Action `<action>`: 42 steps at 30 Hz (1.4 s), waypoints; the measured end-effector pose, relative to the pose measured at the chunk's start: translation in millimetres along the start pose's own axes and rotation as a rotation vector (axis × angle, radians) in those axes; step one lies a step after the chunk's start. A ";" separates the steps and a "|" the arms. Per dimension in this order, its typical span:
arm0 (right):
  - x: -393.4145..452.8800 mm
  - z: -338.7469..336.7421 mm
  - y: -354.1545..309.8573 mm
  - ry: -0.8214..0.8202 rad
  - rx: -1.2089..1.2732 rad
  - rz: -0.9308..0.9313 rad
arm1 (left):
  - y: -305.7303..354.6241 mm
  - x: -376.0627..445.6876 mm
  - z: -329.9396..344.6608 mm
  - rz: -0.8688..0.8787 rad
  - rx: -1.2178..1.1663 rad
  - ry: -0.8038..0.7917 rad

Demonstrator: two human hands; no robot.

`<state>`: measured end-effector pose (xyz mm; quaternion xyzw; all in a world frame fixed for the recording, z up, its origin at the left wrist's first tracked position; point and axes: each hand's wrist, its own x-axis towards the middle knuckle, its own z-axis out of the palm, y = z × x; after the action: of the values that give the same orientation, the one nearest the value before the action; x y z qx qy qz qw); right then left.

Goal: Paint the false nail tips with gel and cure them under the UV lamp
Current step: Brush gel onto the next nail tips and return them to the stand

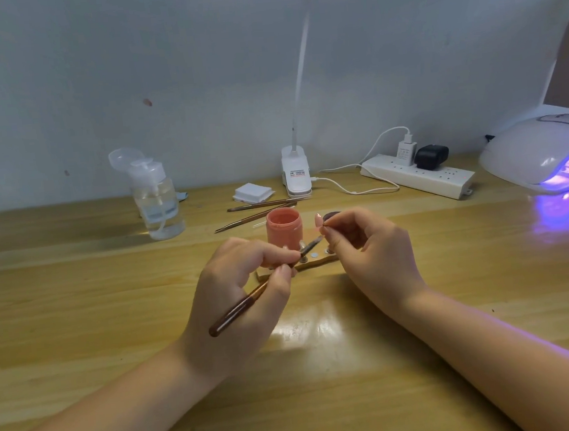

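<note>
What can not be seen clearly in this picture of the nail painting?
- Head view: the brush tip, too small and blurred to show gel.
- The holder strip is mostly hidden behind both hands: left hand, right hand.
- The nail tip pinched by the right hand: its coating is too small to judge.
- The UV lamp is cut off by the right edge; its inside is only glare.

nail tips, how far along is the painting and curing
Done: the pink gel jar stands open and the UV lamp at the right already glows violet. In hand: the right hand pinches a pink nail tip on its stick, while the left hand holds the brush with its bristles near that tip. Left: curing this tip; the wooden holder below shows empty spots, so more tips may follow.
</note>
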<state>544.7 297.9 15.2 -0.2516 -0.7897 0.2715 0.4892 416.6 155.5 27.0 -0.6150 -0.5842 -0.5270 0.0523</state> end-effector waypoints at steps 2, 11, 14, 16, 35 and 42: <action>0.3 0.3 -0.9 -0.001 0.000 0.002 | 1.5 0.7 0.0 -0.005 0.012 0.022; -0.3 0.2 -1.1 0.002 -0.007 -0.005 | 1.1 1.6 -1.0 0.003 -0.003 0.011; -0.3 0.5 -1.1 -0.006 0.001 -0.007 | 2.9 3.2 -0.2 -0.014 0.020 0.029; -0.6 0.7 -1.5 -0.007 0.011 -0.012 | 2.7 4.1 -0.5 -0.013 0.032 0.014; -1.9 1.0 -3.1 -0.027 0.069 0.033 | 4.1 3.0 -2.9 -0.075 -0.106 0.018; -2.0 0.8 -2.9 -0.029 0.064 0.027 | 5.0 3.4 -1.8 -0.092 -0.102 0.001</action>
<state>544.3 294.3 15.6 -0.2425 -0.7841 0.3067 0.4820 418.6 155.0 33.0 -0.5891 -0.5843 -0.5582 -0.0031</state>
